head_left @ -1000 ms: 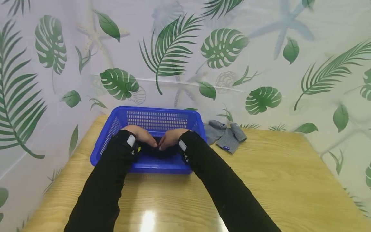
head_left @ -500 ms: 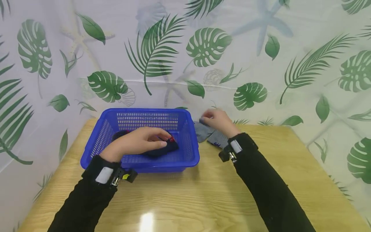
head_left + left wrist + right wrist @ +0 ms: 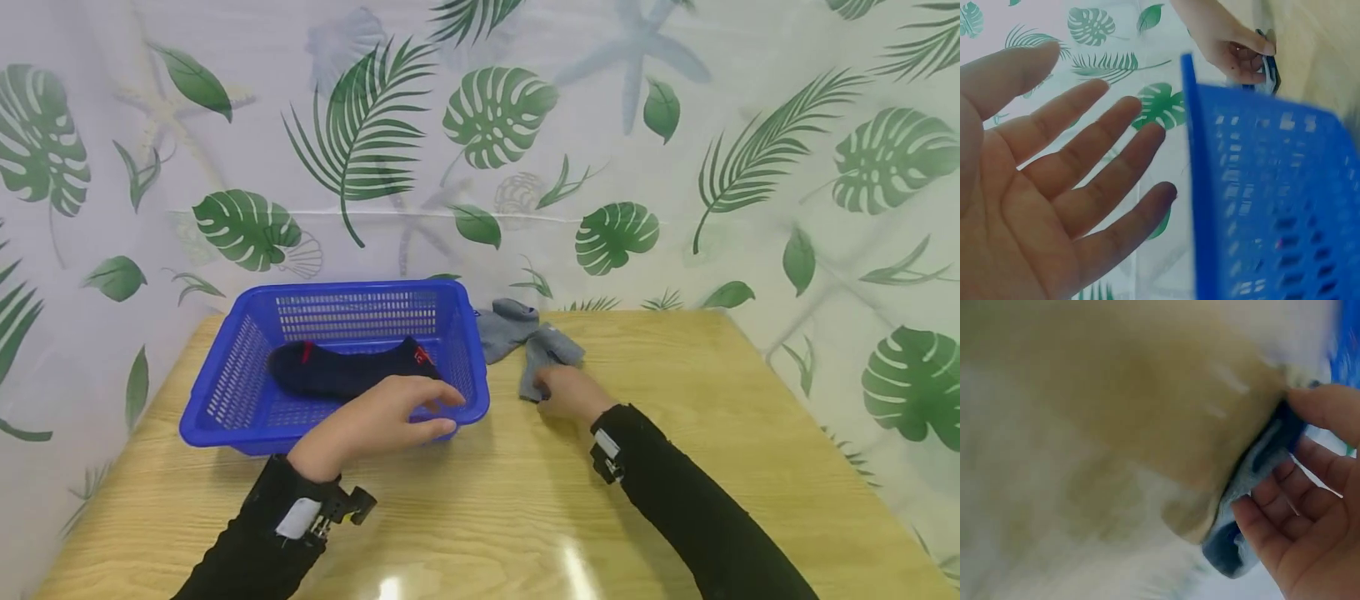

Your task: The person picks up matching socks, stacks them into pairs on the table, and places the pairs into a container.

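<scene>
My right hand pinches the edge of a grey sock on the table, right of the blue plastic basket. In the right wrist view, thumb and fingers hold that grey sock; the view is blurred. A second grey sock lies behind it, beside the basket. My left hand hovers at the basket's front right rim, holding nothing. The left wrist view shows its fingers spread and relaxed. Inside the basket rests a dark sock with red marks at its ends.
The wooden table carries the basket on its left half. A leaf-printed curtain hangs behind the table and along its sides. In the left wrist view, the basket wall stands close to the left hand.
Both hands have left the dark sock in the basket. My right hand moved right to the grey socks and took hold of one, drawing it nearer. The left hand moved back and right.
</scene>
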`<state>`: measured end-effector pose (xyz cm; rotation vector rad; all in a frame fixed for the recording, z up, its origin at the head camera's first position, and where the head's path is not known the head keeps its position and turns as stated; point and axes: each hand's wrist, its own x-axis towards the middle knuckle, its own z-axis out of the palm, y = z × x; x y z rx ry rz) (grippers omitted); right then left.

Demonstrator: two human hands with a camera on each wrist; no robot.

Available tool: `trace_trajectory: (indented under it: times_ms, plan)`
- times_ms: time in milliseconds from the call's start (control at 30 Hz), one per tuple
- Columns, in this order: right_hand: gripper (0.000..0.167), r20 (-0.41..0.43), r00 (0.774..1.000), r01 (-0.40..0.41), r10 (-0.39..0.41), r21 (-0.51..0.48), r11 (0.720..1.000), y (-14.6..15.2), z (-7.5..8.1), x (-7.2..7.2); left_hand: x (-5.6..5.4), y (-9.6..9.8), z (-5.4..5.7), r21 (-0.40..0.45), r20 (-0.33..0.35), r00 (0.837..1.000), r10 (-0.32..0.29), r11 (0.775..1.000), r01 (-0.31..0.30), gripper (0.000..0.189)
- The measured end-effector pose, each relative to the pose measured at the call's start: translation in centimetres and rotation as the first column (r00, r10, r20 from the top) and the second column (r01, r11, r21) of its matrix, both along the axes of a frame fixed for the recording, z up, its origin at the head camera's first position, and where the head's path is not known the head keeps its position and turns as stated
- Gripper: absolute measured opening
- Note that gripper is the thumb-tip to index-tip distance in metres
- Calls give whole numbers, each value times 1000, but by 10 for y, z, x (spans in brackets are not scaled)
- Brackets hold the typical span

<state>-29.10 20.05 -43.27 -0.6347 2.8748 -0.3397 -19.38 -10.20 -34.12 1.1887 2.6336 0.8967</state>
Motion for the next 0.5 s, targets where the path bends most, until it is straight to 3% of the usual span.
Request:
trace_trajectory:
  times_ms: [100,200,300,400,500]
  plan:
    - [21,-47,994,-99,101,47,994,-7,-2,22,4,6,-8,36,-3,1000,-1,999,1,30]
    - [16,-36,978,-205,207,51,977,-12,1,44,9,14,-13,90,-22,998,52,995,-50,31]
    - [18,-13,947,-321,322,30,947,-15,5,62,17,22,-14,152,-18,994,104,983,-100,31]
    - [19,32,918,-393,394,-30,919,-15,14,76,23,31,-18,151,25,996,80,985,-83,34]
    - [18,58,899,-426,434,-120,897,-14,33,87,27,41,-26,108,72,997,39,993,-46,46]
